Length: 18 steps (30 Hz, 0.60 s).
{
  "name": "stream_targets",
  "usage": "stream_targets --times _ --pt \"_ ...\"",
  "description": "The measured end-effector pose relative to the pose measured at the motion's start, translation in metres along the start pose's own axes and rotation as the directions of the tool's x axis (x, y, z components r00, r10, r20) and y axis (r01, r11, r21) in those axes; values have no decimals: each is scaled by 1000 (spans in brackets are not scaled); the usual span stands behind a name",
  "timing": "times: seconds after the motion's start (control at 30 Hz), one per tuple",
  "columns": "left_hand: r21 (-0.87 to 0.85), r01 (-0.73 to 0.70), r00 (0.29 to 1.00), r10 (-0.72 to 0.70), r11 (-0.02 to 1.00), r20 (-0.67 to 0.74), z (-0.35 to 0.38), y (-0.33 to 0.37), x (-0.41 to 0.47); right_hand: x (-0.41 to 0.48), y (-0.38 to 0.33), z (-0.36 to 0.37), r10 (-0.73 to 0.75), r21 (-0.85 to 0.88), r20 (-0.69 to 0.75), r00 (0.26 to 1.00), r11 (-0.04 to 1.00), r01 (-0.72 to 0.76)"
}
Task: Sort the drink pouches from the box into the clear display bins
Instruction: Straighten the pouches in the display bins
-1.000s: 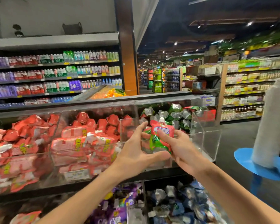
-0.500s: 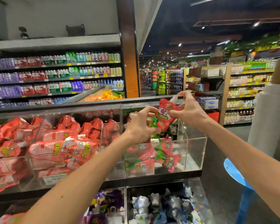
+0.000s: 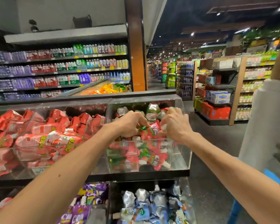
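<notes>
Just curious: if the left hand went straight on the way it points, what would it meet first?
Beyond the red-and-green pouch it grips, the left hand would probably meet the pouch pile in the clear bin; depth is unclear.

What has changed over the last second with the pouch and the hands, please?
The left hand and right hand lifted the red-and-green pouch over the front wall and lowered it into the right-hand clear bin. Neither grip has let go. The red pouches beside it lie as before.
</notes>
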<state>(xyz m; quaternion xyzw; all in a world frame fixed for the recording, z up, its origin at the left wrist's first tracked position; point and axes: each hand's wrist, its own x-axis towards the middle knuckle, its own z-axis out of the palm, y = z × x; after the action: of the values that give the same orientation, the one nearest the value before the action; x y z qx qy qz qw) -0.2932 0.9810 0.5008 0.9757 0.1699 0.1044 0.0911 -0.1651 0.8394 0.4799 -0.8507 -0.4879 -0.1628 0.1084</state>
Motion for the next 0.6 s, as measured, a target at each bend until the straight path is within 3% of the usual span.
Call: stream_targets --times 0.1,0.2,0.3,0.43,0.53,0.6 --pt "147 -46 999 44 988 13 10 8 7 -1 5 4 -93 -36 11 996 995 94" --pt "189 -49 998 39 981 54 22 24 10 -1 12 6 -131 24 31 991 991 130" --pt "149 38 992 -55 988 112 25 31 10 -5 17 8 -200 111 33 979 974 195" --pt "54 138 978 -145 989 151 13 36 -4 -32 37 18 -262 339 -107 959 897 283" --pt "-110 151 988 -154 982 -14 12 58 -13 -61 62 17 -179 423 -226 958 867 262" --pt "-242 23 979 -71 970 -190 18 85 -19 -87 79 13 -60 494 -315 947 841 218"
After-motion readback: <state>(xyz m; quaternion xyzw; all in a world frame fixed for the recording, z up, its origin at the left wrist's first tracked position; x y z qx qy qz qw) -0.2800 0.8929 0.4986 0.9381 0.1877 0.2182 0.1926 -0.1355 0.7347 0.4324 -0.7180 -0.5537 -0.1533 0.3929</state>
